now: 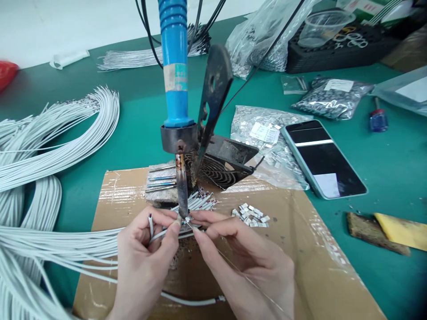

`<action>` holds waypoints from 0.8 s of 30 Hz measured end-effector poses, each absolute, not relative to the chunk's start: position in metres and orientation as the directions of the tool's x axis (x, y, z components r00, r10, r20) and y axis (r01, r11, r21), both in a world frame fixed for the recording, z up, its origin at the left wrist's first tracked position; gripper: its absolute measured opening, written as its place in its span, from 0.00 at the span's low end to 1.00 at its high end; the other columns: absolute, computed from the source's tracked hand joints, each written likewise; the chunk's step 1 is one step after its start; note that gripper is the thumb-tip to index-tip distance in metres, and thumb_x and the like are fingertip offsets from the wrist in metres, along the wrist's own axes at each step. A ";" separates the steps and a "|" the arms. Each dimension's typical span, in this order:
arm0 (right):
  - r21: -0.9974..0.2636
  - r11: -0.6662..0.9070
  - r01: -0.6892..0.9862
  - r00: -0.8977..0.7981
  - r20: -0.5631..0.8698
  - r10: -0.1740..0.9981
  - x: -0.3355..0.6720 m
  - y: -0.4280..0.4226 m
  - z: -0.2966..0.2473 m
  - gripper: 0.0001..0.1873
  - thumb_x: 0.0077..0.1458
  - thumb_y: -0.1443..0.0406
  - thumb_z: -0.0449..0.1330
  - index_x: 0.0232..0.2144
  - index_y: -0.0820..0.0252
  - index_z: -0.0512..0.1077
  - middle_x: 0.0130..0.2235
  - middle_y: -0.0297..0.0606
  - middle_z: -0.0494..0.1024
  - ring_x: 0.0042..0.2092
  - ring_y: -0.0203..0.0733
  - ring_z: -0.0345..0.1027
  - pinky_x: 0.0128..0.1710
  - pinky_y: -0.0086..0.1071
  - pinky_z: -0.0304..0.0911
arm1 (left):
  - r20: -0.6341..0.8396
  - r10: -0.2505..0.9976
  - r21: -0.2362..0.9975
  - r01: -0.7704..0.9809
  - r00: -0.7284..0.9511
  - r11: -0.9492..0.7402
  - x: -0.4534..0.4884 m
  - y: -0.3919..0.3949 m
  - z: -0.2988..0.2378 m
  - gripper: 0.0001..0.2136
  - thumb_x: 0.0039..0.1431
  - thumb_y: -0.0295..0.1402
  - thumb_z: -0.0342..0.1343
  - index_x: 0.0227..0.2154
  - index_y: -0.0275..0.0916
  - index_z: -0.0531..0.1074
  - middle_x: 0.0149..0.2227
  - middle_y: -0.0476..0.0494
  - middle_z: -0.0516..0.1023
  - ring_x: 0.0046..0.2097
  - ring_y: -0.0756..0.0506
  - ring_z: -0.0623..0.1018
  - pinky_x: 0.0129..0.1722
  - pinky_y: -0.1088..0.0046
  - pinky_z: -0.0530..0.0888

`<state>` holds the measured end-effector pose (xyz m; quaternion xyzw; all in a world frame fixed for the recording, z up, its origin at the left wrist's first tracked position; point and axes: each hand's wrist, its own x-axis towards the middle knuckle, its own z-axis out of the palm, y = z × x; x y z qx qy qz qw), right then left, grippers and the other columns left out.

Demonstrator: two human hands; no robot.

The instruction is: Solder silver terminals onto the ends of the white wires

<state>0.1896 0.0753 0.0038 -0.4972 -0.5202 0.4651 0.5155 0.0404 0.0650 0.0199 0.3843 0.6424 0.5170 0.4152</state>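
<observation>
A blue-handled soldering iron (pixel 175 66) hangs tip-down in a metal holder, its tip between my two hands. My left hand (pixel 150 249) is closed, pinching a white cable (pixel 156 235) near its end, just left of the tip. Between the thumb and fingers of my right hand (pixel 243 253) runs a thin solder wire (pixel 253 284), its end reaching the tip. A small pale piece (pixel 187 219) sits at the tip, partly hidden by my fingers. Behind my hands lie white cables (pixel 203 200) with stripped ends. Small white-and-silver pieces (pixel 251 215) are piled to the right.
Cardboard (pixel 320 266) covers the work area on a green table (pixel 376 169). Bundles of white cable (pixel 83 146) fill the left. A phone (pixel 327 160), a bag of small parts (pixel 263 133), a sponge (pixel 376 233) and a black tray (pixel 333 53) are at the right.
</observation>
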 end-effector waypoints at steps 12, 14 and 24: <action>-0.993 0.094 0.065 0.038 0.096 0.995 0.188 0.078 0.005 0.10 0.58 0.71 0.68 0.29 0.51 0.77 0.42 0.26 0.89 0.43 0.34 0.85 0.46 0.21 0.75 | -0.125 0.928 0.983 0.085 -0.352 0.165 0.042 0.062 0.019 0.08 0.62 0.27 0.66 0.27 0.42 0.79 0.35 0.51 0.83 0.34 0.52 0.80 0.33 0.86 0.75; -0.991 0.105 0.077 0.036 0.108 0.993 0.187 0.078 0.005 0.10 0.57 0.72 0.68 0.29 0.51 0.78 0.42 0.27 0.89 0.42 0.34 0.85 0.45 0.21 0.76 | -0.108 0.929 0.981 0.110 -0.354 0.156 0.043 0.061 0.019 0.08 0.62 0.27 0.66 0.28 0.43 0.79 0.35 0.51 0.83 0.33 0.52 0.80 0.32 0.86 0.75; -0.995 0.090 0.053 0.127 0.096 0.987 0.181 0.075 0.008 0.09 0.56 0.72 0.68 0.26 0.53 0.77 0.39 0.35 0.89 0.38 0.41 0.85 0.44 0.29 0.78 | -0.072 0.912 0.978 0.152 -0.403 0.144 0.048 0.062 0.021 0.09 0.62 0.26 0.65 0.26 0.42 0.78 0.34 0.51 0.83 0.30 0.52 0.79 0.29 0.85 0.74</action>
